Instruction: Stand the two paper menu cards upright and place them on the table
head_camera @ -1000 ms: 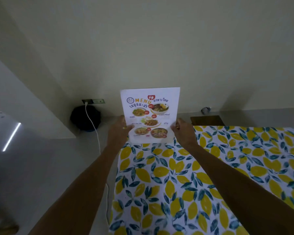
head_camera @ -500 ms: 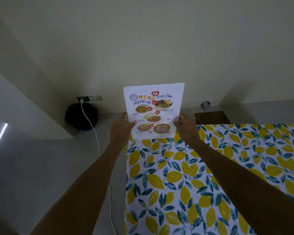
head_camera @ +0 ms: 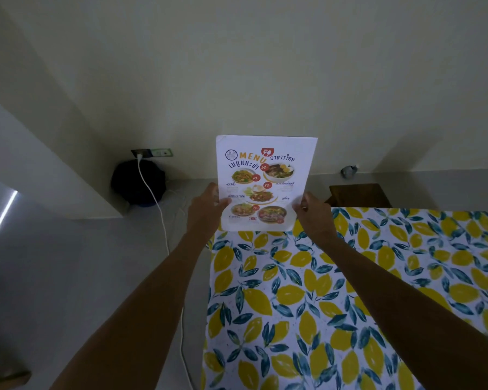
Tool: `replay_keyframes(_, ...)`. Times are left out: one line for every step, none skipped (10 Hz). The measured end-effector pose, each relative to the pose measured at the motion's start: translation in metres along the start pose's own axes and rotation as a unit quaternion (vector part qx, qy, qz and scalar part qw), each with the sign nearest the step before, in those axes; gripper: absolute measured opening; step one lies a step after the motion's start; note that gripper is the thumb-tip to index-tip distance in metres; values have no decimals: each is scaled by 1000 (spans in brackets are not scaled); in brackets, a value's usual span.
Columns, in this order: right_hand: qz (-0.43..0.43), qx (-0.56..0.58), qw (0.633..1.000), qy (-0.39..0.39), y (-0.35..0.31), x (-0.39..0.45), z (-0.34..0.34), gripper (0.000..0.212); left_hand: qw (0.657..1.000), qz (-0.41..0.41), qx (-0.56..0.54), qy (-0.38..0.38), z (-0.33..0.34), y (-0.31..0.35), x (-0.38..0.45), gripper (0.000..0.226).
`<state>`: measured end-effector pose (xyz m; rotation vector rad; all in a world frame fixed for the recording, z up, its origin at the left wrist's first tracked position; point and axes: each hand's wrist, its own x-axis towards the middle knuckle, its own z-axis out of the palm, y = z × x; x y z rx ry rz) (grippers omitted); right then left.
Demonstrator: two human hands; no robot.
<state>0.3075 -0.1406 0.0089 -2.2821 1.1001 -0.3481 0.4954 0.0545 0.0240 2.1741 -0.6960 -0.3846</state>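
Head view: one menu card (head_camera: 265, 181) upright at the table (head_camera: 350, 291) corner — left hand (head_camera: 206, 212) and right hand (head_camera: 313, 212) pinch its two lower side edges.

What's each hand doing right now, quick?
Left hand: closed on the left edge of the menu card, held upright.
Right hand: closed on the card's right edge.

Menu card (head_camera: 266, 181) upright at table (head_camera: 293, 305) far corner, hands either side
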Motion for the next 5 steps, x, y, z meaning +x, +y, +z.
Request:
replay_keyframes(-2,-8,1000,-8,2,-1,2,28,1000,-11,-11,2,1,0,-2,32)
replay_keyframes(8,-15,1000,-22,2,-3,7,32,1000,-28,-11,-4,3,-1,-4,29)
replay_keyframes(26,-6,999,-36,-1,-5,5,33,999,-42,9,-28,2,4,-6,32)
replay_keyframes(31,7,998,-57,2,-1,3,32,998,-54,-1,-42,2,4,-8,37)
replay_keyframes(25,13,997,-66,7,-3,-2,32,996,-75,-6,-53,1,6,-18,46)
